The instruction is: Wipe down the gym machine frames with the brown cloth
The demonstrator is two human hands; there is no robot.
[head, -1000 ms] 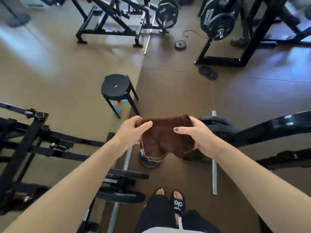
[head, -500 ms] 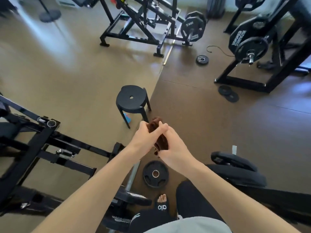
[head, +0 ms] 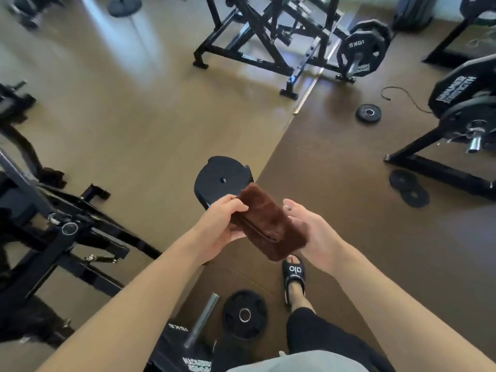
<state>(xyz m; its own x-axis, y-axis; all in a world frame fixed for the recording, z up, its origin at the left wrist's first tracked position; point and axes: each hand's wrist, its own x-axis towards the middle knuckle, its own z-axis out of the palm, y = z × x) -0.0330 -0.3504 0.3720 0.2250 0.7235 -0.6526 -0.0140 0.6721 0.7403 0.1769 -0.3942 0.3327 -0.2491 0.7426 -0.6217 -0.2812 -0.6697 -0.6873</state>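
We stand on the brown floor (head: 335, 189) among black gym equipment. The largest item, a machine frame (head: 61, 237), occupies the left side; a second machine frame (head: 268, 41) stands at the far end, carrying a plate marked 10KG (head: 361, 49). A black stool (head: 222, 181) sits just beyond our hands. A loose weight plate (head: 244, 314) lies on the floor near our sandalled foot (head: 294, 275). We hold the folded brown cloth (head: 268, 224) in mid-air, clear of every frame. Our left hand (head: 224, 224) grips its upper left end, thumb curled over the top. Our right hand (head: 314, 232) supports the lower end with fingers relaxed and extended.
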